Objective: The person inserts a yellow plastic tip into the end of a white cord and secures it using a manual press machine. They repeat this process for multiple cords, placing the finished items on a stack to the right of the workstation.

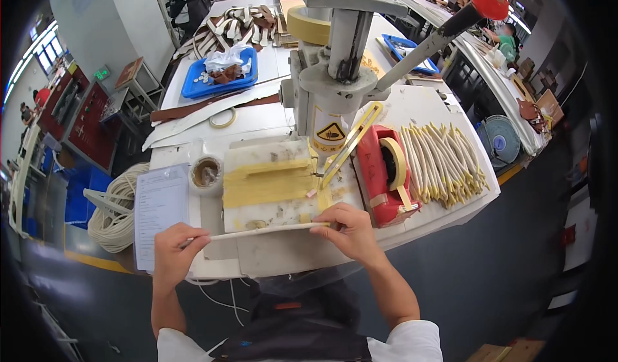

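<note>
i see a thin white cord held between two hands. the left hand pinches it near one end. the right hand pinches it near the other, so neither hand is wide. the cord goes from left to right, almost straight, with its right end tipped a bit toward the big press. it is along the near edge of the pale block; i can't tell if they touch. the right hand is closer to the press than the left. the red tape holder is just beside the right hand, and a row of cords lies past that.
</note>
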A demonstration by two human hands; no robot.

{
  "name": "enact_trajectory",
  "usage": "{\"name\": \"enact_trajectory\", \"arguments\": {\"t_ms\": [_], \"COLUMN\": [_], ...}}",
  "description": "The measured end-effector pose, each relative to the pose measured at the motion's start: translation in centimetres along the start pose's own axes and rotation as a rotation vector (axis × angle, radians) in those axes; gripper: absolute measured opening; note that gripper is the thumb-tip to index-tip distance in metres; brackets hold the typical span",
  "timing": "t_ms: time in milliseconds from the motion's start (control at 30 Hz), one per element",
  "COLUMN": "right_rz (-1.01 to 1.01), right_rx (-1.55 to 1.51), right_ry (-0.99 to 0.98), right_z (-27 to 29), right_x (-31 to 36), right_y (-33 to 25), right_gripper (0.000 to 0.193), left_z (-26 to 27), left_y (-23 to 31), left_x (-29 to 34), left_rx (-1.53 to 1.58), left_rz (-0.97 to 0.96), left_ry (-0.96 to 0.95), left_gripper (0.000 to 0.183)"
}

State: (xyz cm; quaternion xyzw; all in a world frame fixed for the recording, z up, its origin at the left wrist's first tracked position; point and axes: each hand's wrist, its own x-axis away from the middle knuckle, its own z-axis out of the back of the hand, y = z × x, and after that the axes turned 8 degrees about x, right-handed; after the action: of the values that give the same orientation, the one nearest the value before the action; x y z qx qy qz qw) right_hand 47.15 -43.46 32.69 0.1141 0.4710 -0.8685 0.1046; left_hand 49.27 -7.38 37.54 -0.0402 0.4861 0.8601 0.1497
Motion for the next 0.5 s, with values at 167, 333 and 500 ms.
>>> {"name": "enact_trajectory", "arguments": {"t_ms": [167, 333, 500], "right_rz": [0.191, 0.07, 0.074], "right_rx": [0.331, 0.34, 0.322], "right_ry": [0.156, 0.163, 0.219], "right_z": [-1.7, -2.8, -3.1], "right_x": [-1.4, -1.3, -1.3], "right_y": [1.8, 1.9, 2.5], "right_gripper": [0.019, 0.017, 0.015], "left_z": [-0.1, -0.7, -1.7], "left_y": [-3.4, -5.7, -7.3], "left_x": [-1.5, -2.7, -3.1], "left_rx": [0.082, 0.096, 0.072], "left_rz": [0.026, 0.095, 0.029], "left_ry": [-0.009, -0.065, -0.063], "left_gripper": [0.015, 0.013, 0.017]}}
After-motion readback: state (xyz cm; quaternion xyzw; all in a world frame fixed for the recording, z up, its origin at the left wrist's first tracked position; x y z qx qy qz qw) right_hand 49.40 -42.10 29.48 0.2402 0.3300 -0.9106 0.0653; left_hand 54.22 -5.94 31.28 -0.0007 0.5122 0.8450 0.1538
